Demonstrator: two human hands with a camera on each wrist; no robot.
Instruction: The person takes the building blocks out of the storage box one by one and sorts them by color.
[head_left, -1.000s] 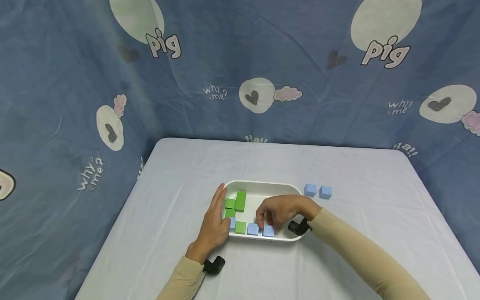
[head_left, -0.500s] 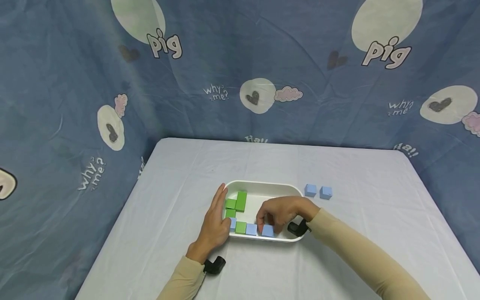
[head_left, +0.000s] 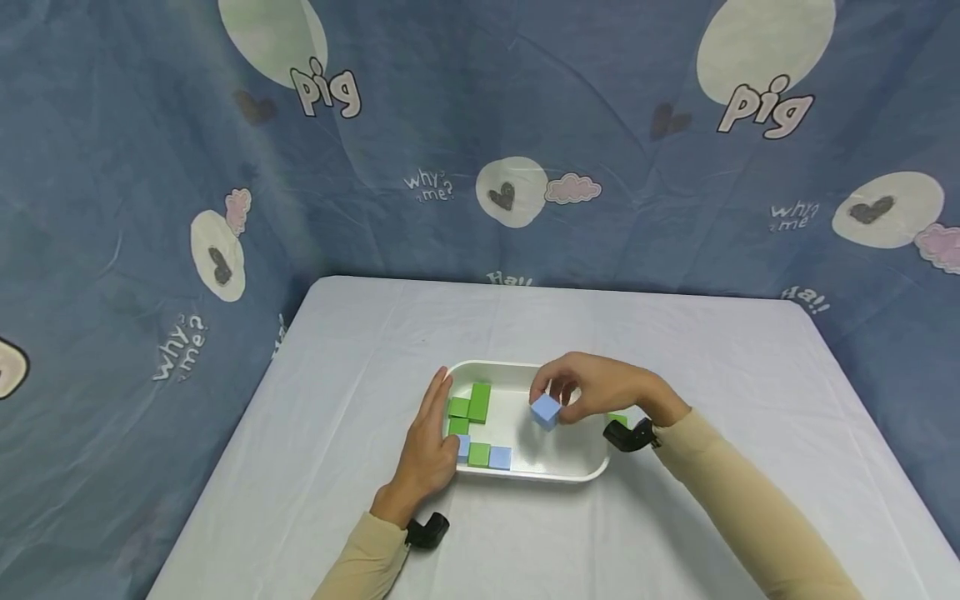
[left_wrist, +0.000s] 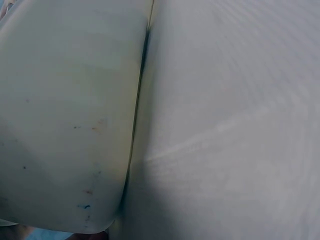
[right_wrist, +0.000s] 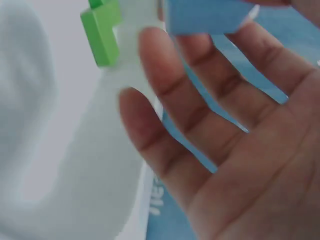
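Hanging over the right half of a white tray (head_left: 517,477), from the head view, a blue cube (head_left: 545,412) sits pinched between the thumb and fingers of the right hand (head_left: 600,385), which reaches in from the right. The left hand (head_left: 426,454) lies along the tray's left end, fingers straight and pointing to the far side, thumb near a blue block (head_left: 463,448) at the near left corner. Beside that block, along the near wall, I can see a green cube (head_left: 478,455) and then a second blue block (head_left: 500,458). Farther back on the left are a long green block (head_left: 479,403) and two small green pieces (head_left: 459,408). Another bit of green (head_left: 617,419) shows by the right end, partly hidden by the right wrist. White cloth (head_left: 300,500) covers the table, and a blue printed curtain (head_left: 375,233) hangs at the far side and left.

In the left wrist view the speckled tray wall fills the left, cloth the right; I can't tell the left hand's pose there.

In the right wrist view the cube is at the top, held, the other fingers spread below it, with green pieces in the tray to the left.
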